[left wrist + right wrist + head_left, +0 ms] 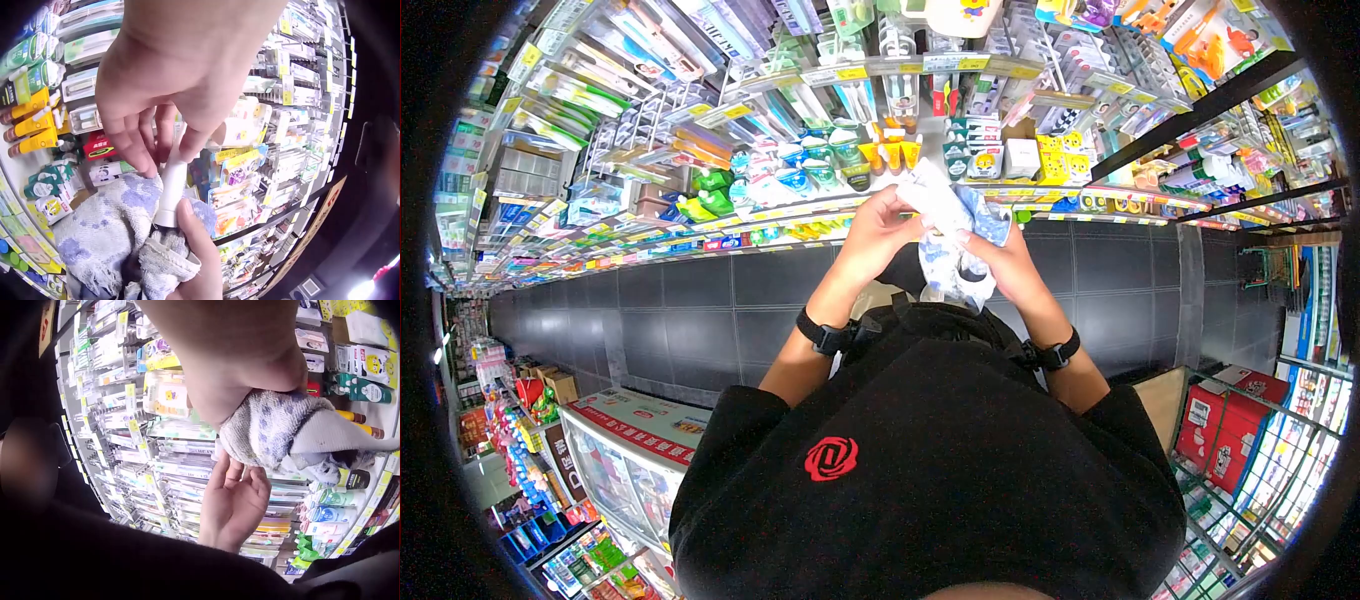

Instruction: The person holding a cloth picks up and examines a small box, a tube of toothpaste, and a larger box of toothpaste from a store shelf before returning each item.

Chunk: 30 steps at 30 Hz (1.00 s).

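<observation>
A white tube (173, 187) with a wide cap stands between the two hands, seen best in the left wrist view. The left hand (877, 237) pinches its upper part between thumb and fingers. The right hand (1004, 262) grips a blue-and-white patterned cloth (941, 262) and has its thumb against the tube near the cap. In the left wrist view the cloth (103, 231) is bunched around the tube's lower end. From the right wrist the cloth (269, 425) covers most of the right fingers, and the left hand (236, 501) is beyond it.
Shelves of toothbrushes and tubes stand in front, with a shelf edge (1040, 190) just beyond the hands. Yellow-orange tubes (890, 155) and a white box (1022, 158) stand there. Dark floor tiles (770, 280) run below. Behind are a glass-sided case (615, 455) and a red box (1235, 425).
</observation>
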Each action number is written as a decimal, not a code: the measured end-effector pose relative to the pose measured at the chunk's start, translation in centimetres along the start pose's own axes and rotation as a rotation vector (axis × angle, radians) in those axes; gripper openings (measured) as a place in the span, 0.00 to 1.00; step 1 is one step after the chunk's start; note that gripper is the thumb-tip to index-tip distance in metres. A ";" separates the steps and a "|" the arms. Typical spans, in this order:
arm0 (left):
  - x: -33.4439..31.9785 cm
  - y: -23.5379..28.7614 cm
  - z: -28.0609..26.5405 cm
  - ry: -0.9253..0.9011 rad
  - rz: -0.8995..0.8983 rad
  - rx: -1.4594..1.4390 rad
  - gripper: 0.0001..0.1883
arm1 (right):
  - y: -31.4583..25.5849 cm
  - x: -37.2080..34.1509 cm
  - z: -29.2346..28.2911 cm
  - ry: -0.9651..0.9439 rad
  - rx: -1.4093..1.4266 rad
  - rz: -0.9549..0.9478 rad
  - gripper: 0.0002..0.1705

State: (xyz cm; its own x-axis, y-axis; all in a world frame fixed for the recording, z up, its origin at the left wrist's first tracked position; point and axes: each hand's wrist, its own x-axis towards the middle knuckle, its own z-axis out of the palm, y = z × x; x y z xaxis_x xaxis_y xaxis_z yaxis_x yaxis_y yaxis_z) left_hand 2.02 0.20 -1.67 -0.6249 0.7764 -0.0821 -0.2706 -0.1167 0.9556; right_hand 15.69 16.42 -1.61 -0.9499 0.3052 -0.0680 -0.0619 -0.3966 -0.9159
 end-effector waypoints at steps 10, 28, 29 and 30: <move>-0.3 1.3 1.2 -0.073 0.150 0.049 0.28 | 0.5 -0.9 -2.0 -0.082 0.299 0.274 0.31; -0.9 1.6 2.4 -0.044 0.173 0.747 0.22 | -1.8 -1.1 -0.2 0.134 -0.104 0.024 0.28; -0.9 1.6 2.4 -0.012 0.143 0.807 0.21 | -1.7 -1.0 -0.2 0.136 -0.103 0.022 0.28; -1.0 2.0 2.7 0.034 0.194 0.868 0.21 | -1.7 -1.0 -0.2 0.147 -0.048 0.059 0.27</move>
State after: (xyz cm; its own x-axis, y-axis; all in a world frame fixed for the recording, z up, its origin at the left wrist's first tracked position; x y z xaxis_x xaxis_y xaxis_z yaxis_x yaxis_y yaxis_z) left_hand 4.06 0.90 1.12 -0.6270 0.7714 0.1087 0.4846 0.2769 0.8298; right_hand 16.79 16.99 -0.13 -0.8960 0.4075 -0.1764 0.0109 -0.3769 -0.9262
